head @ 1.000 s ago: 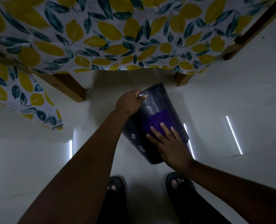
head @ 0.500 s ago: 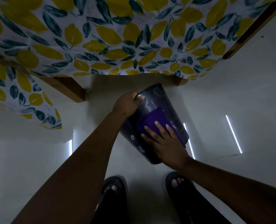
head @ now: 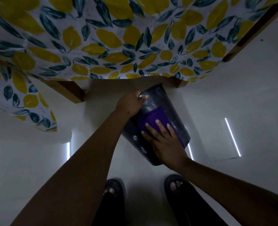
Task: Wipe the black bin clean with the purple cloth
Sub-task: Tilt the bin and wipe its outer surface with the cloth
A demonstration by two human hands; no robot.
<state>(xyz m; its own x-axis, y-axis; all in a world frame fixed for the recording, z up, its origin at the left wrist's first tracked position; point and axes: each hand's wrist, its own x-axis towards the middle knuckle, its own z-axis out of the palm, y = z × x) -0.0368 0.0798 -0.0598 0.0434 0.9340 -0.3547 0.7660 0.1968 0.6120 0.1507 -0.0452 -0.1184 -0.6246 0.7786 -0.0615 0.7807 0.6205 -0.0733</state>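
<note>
The bin was black with a dull sheen, the cloth on it deep purple. The tablecloth above was white, printed with yellow lemons and dark teal leaves. The floor was pale grey, the sandals black.

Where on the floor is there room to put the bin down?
Bare floor lies wide open left of the left hand and its arm, below the lemon tablecloth. More lies right of the black bin. It is crowded near the feet and around the table leg.
</note>
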